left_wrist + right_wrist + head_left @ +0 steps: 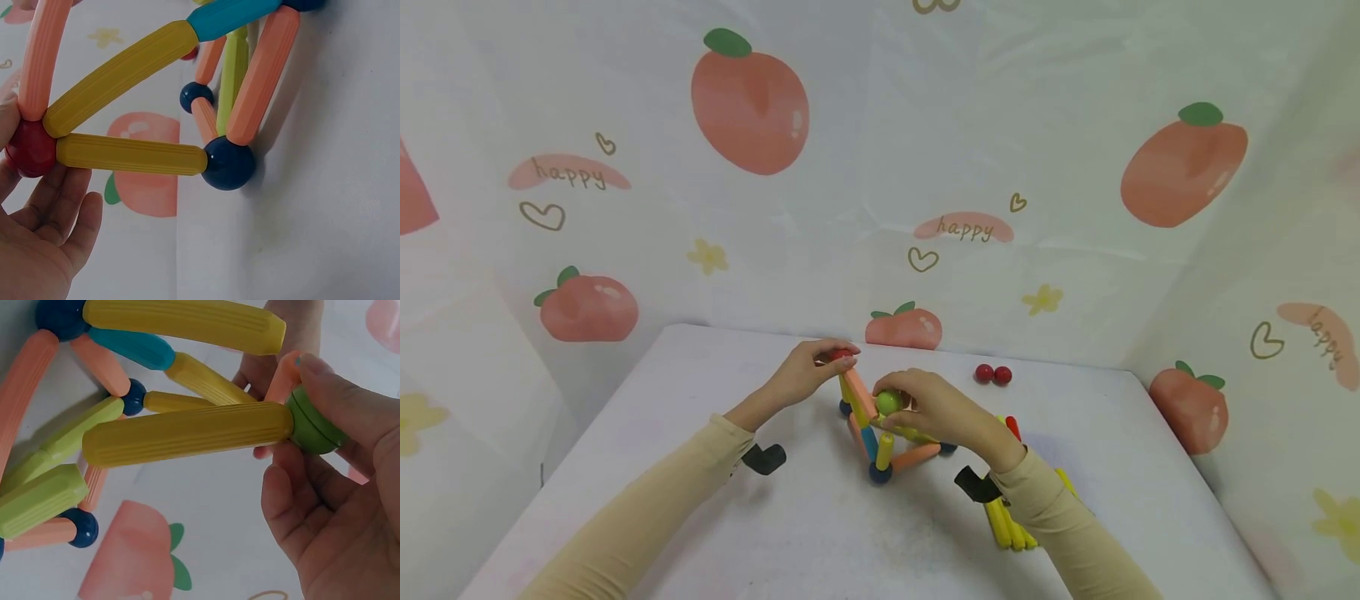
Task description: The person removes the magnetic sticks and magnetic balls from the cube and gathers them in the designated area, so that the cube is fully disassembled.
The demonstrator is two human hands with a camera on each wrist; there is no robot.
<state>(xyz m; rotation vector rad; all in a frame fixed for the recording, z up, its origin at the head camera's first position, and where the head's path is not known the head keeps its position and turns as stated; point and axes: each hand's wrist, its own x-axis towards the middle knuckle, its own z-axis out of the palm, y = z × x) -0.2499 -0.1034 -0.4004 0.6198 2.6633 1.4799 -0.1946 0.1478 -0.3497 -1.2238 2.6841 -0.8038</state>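
A frame of magnetic building sticks and balls stands mid-table. My left hand (803, 372) grips a red ball (31, 149) at its raised left corner. From that ball, a yellow stick (131, 154) runs to a dark blue ball (229, 164), and an orange-pink stick (45, 56) also leaves it. My right hand (943, 407) pinches a green ball (315, 422) between thumb and fingers. On the green ball sits a yellow stick (187, 433) whose other end looks free. Another yellow stick (885, 451) rises from the near dark blue ball (881, 473).
Two red balls (993, 375) lie at the back right of the white table (760, 542). Several loose yellow sticks (1009, 525) lie beside and partly under the right forearm, and a red stick (1013, 427) shows beyond it. A peach-patterned cloth (850, 208) hangs behind.
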